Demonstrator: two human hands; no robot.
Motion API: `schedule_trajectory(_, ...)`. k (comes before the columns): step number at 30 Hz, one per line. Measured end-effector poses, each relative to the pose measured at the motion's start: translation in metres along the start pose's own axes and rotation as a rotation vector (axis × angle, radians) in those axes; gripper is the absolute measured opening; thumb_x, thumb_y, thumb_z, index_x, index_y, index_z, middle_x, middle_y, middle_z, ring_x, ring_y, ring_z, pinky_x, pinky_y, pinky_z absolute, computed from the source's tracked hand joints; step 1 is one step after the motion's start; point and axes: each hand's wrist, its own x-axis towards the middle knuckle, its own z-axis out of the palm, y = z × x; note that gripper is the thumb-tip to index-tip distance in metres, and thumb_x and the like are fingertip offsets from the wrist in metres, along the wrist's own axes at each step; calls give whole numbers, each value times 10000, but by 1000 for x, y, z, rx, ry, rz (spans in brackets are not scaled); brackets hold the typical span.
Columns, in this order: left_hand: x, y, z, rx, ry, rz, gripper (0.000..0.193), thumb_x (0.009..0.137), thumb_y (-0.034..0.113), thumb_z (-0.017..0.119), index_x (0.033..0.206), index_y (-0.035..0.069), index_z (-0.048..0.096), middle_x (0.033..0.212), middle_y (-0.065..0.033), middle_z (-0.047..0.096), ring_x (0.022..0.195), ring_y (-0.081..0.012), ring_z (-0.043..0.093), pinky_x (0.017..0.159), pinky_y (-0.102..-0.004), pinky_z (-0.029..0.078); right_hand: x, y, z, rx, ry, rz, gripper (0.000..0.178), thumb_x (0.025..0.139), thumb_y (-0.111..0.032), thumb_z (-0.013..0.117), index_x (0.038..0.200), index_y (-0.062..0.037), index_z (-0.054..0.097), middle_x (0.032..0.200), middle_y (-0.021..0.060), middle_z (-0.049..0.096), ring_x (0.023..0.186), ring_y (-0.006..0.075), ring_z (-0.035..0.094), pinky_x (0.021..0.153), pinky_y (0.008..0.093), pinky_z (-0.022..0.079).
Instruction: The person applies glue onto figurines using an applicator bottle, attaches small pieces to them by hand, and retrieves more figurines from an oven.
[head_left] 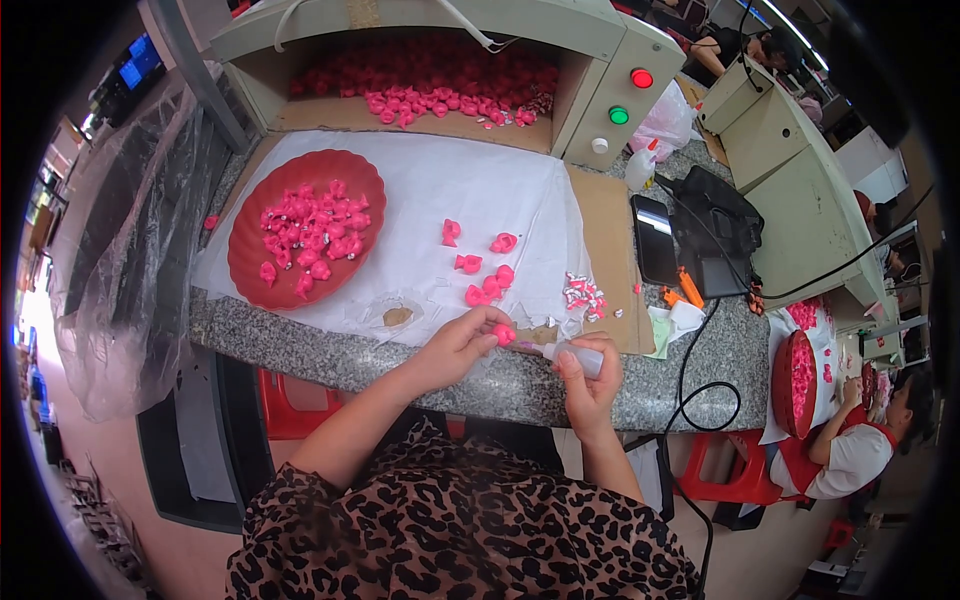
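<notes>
My left hand (458, 348) pinches a small pink figure (504, 335) at the front edge of the worktop. Wrapped round a small squeeze bottle (582, 360) of whitish plastic, my right hand (592, 392) points its thin nozzle toward that figure. Whether the tip touches it I cannot tell. Just beyond my hands, several pink figures (489, 290) lie loose on white paper (410, 200). A small heap of white-and-pink bits (583, 294) lies beyond the bottle. To the left, a red scalloped plate (345, 168) carries a pile of pink figures (315, 228).
A grey machine (590, 60) with an opening full of pink figures (430, 103) stands at the back. On the right are a phone (654, 240), a black bag (715, 215), a white bottle (640, 168), an orange-handled tool (688, 287) and a cable (735, 390). Another person (850, 450) sits at far right.
</notes>
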Motion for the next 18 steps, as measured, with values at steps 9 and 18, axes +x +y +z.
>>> schedule_trajectory(9, 1, -5, 0, -66, 7, -9, 176, 859, 81, 437, 1027, 30, 422, 960, -36, 498, 846, -84, 472, 710, -228, 399, -3, -4, 7, 135, 49, 79, 135, 810, -64, 513, 889, 5, 429, 843, 78, 448, 621, 118, 505, 543, 208, 420)
schedule_trajectory(18, 1, -8, 3, -184, 5, 118, 192, 826, 12, 462, 1001, 26, 384, 966, -39, 454, 883, -92, 466, 761, -229, 395, -6, -4, 15, 182, 117, 91, 139, 812, -75, 513, 886, 5, 427, 843, 75, 449, 601, 110, 500, 523, 199, 420)
